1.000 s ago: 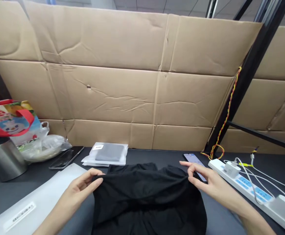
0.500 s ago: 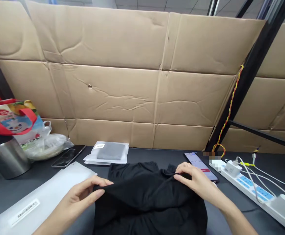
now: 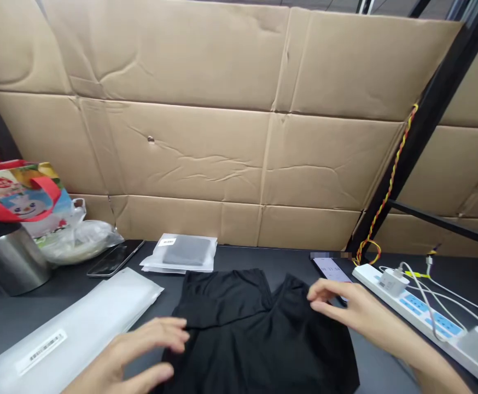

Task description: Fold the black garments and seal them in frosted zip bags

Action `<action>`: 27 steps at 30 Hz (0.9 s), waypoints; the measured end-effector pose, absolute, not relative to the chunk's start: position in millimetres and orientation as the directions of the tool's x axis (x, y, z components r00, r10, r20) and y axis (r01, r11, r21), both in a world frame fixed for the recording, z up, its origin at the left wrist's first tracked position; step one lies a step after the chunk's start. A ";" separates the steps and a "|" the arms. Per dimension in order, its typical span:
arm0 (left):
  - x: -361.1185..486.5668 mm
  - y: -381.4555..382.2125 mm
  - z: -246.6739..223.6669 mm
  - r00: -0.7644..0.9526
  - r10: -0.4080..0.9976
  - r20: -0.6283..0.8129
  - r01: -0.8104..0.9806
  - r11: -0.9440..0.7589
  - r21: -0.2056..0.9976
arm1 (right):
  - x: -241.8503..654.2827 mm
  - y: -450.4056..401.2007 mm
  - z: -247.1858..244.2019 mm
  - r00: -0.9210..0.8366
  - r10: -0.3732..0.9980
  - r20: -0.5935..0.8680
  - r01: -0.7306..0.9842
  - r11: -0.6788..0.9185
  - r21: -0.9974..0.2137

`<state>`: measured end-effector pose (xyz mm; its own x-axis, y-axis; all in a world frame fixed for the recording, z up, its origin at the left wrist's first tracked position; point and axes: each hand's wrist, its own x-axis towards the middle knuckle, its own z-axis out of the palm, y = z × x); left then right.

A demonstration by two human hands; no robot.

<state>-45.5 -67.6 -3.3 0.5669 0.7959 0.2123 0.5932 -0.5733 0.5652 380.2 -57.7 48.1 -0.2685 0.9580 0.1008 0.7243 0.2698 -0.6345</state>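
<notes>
A black garment [image 3: 263, 339] lies on the dark table, its two upper flaps spread apart with a notch between them. My left hand [image 3: 140, 350] is over the garment's left edge, fingers apart and holding nothing. At the garment's upper right edge, my right hand [image 3: 341, 301] has its thumb and index finger near the fabric with a gap between them; no cloth shows in its grasp. White plastic packages with a barcode label [image 3: 75, 328] lie left of the garment, partly behind my left hand.
Flat packages [image 3: 181, 253] lie behind the garment. A dark phone [image 3: 116, 258], a plastic bag [image 3: 81, 241], a steel container [image 3: 13, 260] and a colourful bag [image 3: 29, 205] stand or lie left. A lit phone [image 3: 331, 269] and power strip [image 3: 423, 314] are right. Cardboard [image 3: 206, 148] stands behind.
The lifted black fabric has come down flatter. My left hand has let go and moved lower, its fingers spreading. My right hand has moved slightly right and released its pinch.
</notes>
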 end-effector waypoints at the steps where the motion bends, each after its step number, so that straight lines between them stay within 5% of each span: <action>1: -46.3 -58.9 -3.8 0.513 0.825 0.236 0.663 -0.556 0.502 | 367.6 -49.6 43.6 -0.288 0.949 0.129 0.721 0.303 -0.623; 6: -45.7 -26.2 -15.5 0.506 0.803 0.315 0.749 -0.590 0.301 | 322.5 -22.8 17.3 -0.425 0.886 0.184 0.743 0.458 -0.488; 13: -33.6 3.7 12.6 0.299 0.914 0.275 0.650 -0.406 0.642 | 322.3 2.4 38.2 -0.397 0.894 0.208 0.651 0.434 -0.623; 18: -29.1 44.0 14.5 0.186 0.948 0.257 0.651 -0.315 0.691 | 317.6 46.0 45.1 -0.320 0.929 0.183 0.679 0.360 -0.639; 23: -17.6 34.4 -1.3 0.109 0.920 0.376 0.773 -0.316 0.550 | 305.8 37.2 33.9 -0.207 0.952 0.224 0.774 0.299 -0.558; 27: 0.6 -6.9 -5.8 0.444 0.807 0.390 0.811 -0.547 0.209 | 300.6 -11.4 17.5 -0.288 0.928 0.235 0.789 0.369 -0.491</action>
<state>0.6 -6.9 -5.8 0.4436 0.8071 0.3895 0.8108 -0.5466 0.2092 300.6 -11.4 17.5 -0.2882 0.9284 0.2345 0.7893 0.3689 -0.4907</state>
